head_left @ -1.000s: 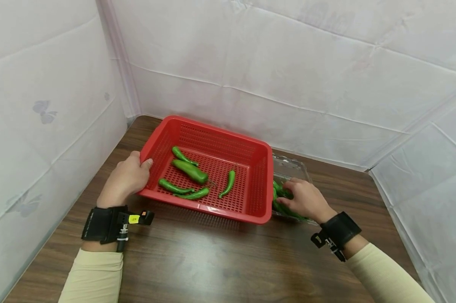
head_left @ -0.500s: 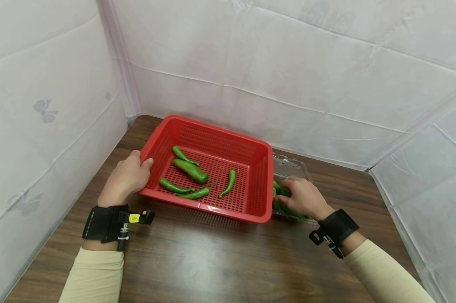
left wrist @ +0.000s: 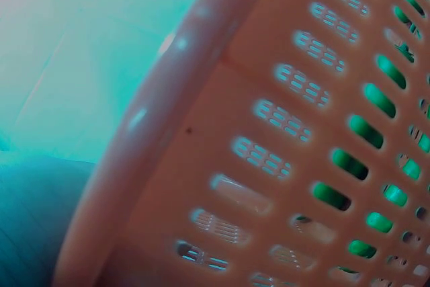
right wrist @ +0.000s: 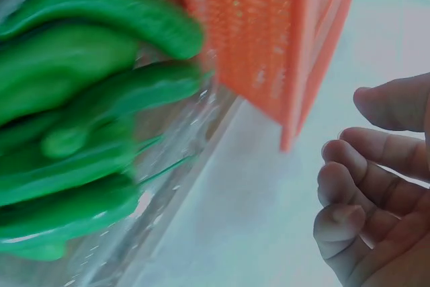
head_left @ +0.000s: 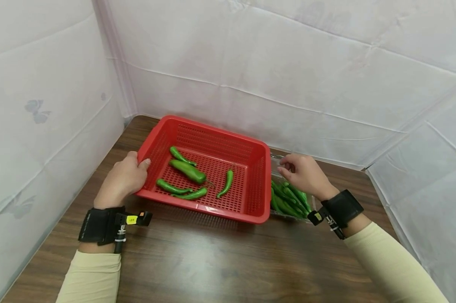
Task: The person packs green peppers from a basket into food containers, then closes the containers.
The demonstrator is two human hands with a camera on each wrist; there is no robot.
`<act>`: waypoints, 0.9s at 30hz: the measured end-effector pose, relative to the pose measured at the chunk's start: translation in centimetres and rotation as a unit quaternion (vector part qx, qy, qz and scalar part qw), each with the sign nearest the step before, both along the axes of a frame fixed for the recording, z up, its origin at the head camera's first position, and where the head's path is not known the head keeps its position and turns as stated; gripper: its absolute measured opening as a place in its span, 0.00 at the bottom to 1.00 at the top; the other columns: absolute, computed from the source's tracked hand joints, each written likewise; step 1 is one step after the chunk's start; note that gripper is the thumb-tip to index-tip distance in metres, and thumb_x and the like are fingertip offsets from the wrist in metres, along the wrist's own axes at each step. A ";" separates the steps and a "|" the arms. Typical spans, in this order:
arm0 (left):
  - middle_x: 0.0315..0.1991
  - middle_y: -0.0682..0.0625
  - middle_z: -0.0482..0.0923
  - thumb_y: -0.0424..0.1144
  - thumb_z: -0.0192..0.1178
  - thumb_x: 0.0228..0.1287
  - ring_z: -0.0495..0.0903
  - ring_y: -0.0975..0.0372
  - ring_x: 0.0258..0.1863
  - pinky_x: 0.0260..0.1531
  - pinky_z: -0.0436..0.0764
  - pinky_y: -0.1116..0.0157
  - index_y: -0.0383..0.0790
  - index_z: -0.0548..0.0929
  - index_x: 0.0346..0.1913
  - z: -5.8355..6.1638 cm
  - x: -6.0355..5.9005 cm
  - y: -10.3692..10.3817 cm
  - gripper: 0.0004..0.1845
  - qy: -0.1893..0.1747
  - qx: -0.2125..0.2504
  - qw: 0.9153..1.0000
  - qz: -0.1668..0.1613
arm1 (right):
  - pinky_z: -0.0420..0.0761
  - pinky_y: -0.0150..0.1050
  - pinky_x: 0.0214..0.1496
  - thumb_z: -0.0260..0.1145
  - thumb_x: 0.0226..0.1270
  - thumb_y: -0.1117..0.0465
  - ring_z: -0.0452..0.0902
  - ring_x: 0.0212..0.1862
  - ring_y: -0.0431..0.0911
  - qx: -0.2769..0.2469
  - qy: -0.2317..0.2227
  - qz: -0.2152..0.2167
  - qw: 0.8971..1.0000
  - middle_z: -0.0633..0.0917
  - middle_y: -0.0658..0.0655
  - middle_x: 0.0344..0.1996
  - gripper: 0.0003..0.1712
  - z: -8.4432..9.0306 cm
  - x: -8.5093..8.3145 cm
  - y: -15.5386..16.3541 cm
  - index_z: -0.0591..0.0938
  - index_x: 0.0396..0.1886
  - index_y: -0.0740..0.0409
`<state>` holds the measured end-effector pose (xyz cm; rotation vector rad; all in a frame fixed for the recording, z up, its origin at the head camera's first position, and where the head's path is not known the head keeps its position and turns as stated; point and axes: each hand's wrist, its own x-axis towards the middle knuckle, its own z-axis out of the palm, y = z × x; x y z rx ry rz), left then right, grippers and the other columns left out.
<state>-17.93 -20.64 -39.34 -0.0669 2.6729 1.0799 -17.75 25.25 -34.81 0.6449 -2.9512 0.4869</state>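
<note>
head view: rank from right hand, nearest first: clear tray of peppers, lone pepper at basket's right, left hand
1. clear tray, under the right hand, beside the basket.
2. lone pepper, inside the red basket, right part.
3. left hand, on the basket's left rim.

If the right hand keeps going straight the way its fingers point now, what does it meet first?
The right hand points left, above the far end of the clear tray of green peppers. Most likely it first meets the red basket at its right wall, though depth is hard to judge.

Wristband tag (head_left: 131, 219): small yellow label with dark print, too small to read.
Basket (head_left: 213, 209), clear box (head_left: 276, 156): no readable text or numbers.
</note>
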 end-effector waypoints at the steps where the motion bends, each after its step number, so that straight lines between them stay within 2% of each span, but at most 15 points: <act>1: 0.41 0.33 0.79 0.49 0.39 0.85 0.81 0.53 0.33 0.25 0.75 0.63 0.23 0.61 0.67 0.0 0.0 0.0 0.29 0.000 -0.001 1.000 0.001 | 0.75 0.40 0.36 0.69 0.73 0.61 0.73 0.28 0.42 -0.001 -0.003 0.007 1.000 0.83 0.52 0.27 0.07 0.2 -0.2 -0.5 0.88 0.44 0.59; 6: 0.40 0.35 0.79 0.49 0.40 0.84 0.81 0.53 0.32 0.26 0.75 0.63 0.25 0.62 0.68 0.0 0.0 0.2 0.28 -0.007 -0.005 1.000 0.006 | 0.75 0.39 0.35 0.70 0.72 0.60 0.74 0.28 0.41 0.006 -0.012 0.045 0.999 0.84 0.51 0.27 0.07 1.2 -1.3 -3.7 0.87 0.44 0.58; 10: 0.41 0.35 0.79 0.49 0.40 0.84 0.81 0.53 0.32 0.26 0.75 0.63 0.25 0.62 0.68 0.0 0.1 0.3 0.28 -0.010 -0.006 1.000 0.011 | 0.75 0.41 0.37 0.69 0.72 0.60 0.74 0.30 0.44 0.034 -0.018 0.092 0.995 0.84 0.53 0.31 0.10 2.0 -2.3 -7.3 0.86 0.48 0.59; 14: 0.41 0.35 0.80 0.49 0.41 0.84 0.81 0.53 0.32 0.25 0.75 0.64 0.26 0.62 0.68 0.2 0.1 0.4 0.28 -0.011 -0.004 1.000 0.015 | 0.83 0.45 0.48 0.68 0.74 0.60 0.83 0.42 0.48 0.076 -0.049 0.151 0.984 0.89 0.56 0.44 0.14 2.2 -3.5 -10.9 0.86 0.55 0.59; 17: 0.41 0.35 0.80 0.49 0.41 0.84 0.81 0.54 0.32 0.25 0.75 0.64 0.26 0.62 0.68 0.2 0.1 0.6 0.27 -0.011 -0.002 1.000 0.015 | 0.84 0.47 0.59 0.66 0.74 0.61 0.86 0.54 0.50 0.108 -0.079 0.194 0.972 0.89 0.58 0.54 0.17 2.0 -4.1 -13.5 0.86 0.59 0.58; 18: 0.41 0.35 0.80 0.49 0.41 0.84 0.81 0.54 0.32 0.25 0.75 0.64 0.26 0.62 0.68 0.2 0.1 0.7 0.27 -0.011 -0.004 1.000 0.015 | 0.84 0.46 0.59 0.66 0.74 0.61 0.86 0.55 0.49 0.118 -0.088 0.208 0.967 0.89 0.57 0.55 0.17 1.8 -4.3 -14.4 0.86 0.59 0.57; 20: 0.40 0.35 0.79 0.49 0.41 0.84 0.81 0.54 0.31 0.25 0.75 0.64 0.25 0.62 0.68 0.2 0.1 0.7 0.28 -0.010 -0.004 1.000 0.014 | 0.84 0.43 0.56 0.65 0.74 0.63 0.85 0.50 0.46 0.130 -0.105 0.235 0.958 0.90 0.55 0.50 0.14 1.4 -4.6 -16.2 0.87 0.56 0.57; 22: 0.39 0.36 0.79 0.49 0.41 0.85 0.81 0.54 0.31 0.25 0.75 0.63 0.25 0.63 0.67 0.3 0.1 0.8 0.28 -0.008 -0.005 1.000 0.014 | 0.82 0.38 0.49 0.65 0.75 0.64 0.81 0.40 0.42 0.143 -0.116 0.262 0.948 0.89 0.52 0.39 0.11 0.9 -4.8 -18.1 0.88 0.52 0.56; 24: 0.39 0.36 0.79 0.49 0.41 0.85 0.81 0.54 0.31 0.25 0.75 0.63 0.25 0.63 0.67 0.3 0.1 0.9 0.28 -0.007 -0.003 1.000 0.013 | 0.75 0.35 0.41 0.65 0.75 0.63 0.72 0.33 0.41 0.158 -0.126 0.282 0.938 0.81 0.49 0.29 0.08 0.2 -5.0 -19.8 0.88 0.47 0.57; 27: 0.40 0.36 0.79 0.49 0.42 0.84 0.81 0.54 0.31 0.26 0.75 0.63 0.26 0.63 0.67 0.3 0.1 1.2 0.27 -0.003 -0.002 1.000 0.016 | 0.66 0.34 0.37 0.65 0.76 0.62 0.63 0.29 0.41 0.176 -0.140 0.303 0.926 0.70 0.49 0.24 0.06 -0.8 -5.2 -21.9 0.87 0.42 0.58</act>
